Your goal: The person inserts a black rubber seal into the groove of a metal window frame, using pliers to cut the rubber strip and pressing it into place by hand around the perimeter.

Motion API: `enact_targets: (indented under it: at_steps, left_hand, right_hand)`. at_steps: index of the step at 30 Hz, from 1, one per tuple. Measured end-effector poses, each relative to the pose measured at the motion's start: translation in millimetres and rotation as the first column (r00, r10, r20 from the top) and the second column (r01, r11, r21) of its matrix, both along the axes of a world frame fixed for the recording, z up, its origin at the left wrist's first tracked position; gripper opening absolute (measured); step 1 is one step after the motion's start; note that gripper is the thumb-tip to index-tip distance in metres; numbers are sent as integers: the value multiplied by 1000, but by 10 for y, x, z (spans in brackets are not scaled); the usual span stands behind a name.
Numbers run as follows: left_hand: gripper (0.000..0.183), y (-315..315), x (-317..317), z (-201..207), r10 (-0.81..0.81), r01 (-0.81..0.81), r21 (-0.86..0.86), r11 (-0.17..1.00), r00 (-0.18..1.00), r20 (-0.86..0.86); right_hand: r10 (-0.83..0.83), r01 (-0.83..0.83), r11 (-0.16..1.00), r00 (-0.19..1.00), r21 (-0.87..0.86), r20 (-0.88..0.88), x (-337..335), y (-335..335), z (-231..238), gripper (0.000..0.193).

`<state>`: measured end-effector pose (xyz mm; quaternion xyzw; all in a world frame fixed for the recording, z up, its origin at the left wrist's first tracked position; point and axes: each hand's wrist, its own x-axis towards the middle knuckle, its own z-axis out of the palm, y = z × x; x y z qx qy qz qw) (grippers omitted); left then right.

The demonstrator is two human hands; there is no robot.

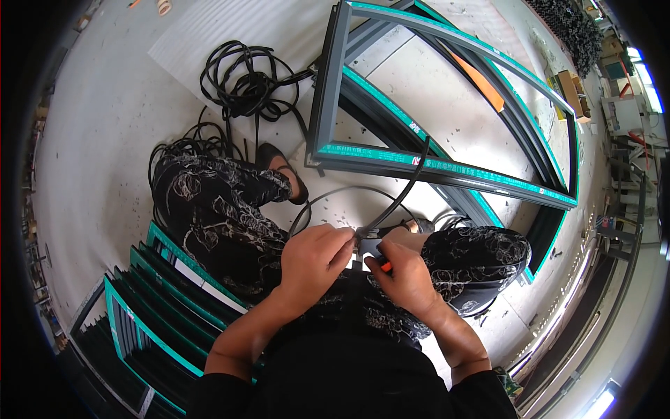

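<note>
My left hand [314, 264] is closed, its thumb and fingers pinching a black rubber strip [406, 194] in front of my lap. From that pinch the strip curves up and right toward the lower bar of a grey window frame [391, 156] with green film. My right hand [406, 278] is wrapped around a small hand tool [387, 267] with a dark body and an orange part. A flat, light-grey part of the tool lies close to the strip at my left fingertips. Most of the tool is hidden by my fingers, so its kind is unclear.
More grey frames lie stacked under the front one. A tangled coil of black strip [248, 87] lies on the floor [125, 105] at far left. Several green-edged frames [150, 307] stand at lower left. An orange strip [478, 80] and a cardboard box [572, 94] are beyond.
</note>
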<state>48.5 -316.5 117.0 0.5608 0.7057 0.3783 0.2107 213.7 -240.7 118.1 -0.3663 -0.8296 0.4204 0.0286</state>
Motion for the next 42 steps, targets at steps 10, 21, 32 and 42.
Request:
enact_targets:
  at_steps: [10,21,32,42]
  left_hand:
    - [8,0,-28,-34,21,-22,-13,1000,1000,-23]
    - [16,140,-197,-474,400,-140,-382,914,479,781]
    - [20,347,-371,-567,398,-377,-352,857,51,916]
    - [20,768,-1064,-931,403,-287,-453,844,-218,889]
  right_hand:
    - [34,-66,926,995,372,92,168,112,-452,17]
    - [142,-226,974,696,27,704,107,1161,-2522,32]
    - [255,-241,965,954,-101,157,-423,650,-2313,55]
    - [-602,216,512,781,-831,-168,-1202,-13,-1252,22]
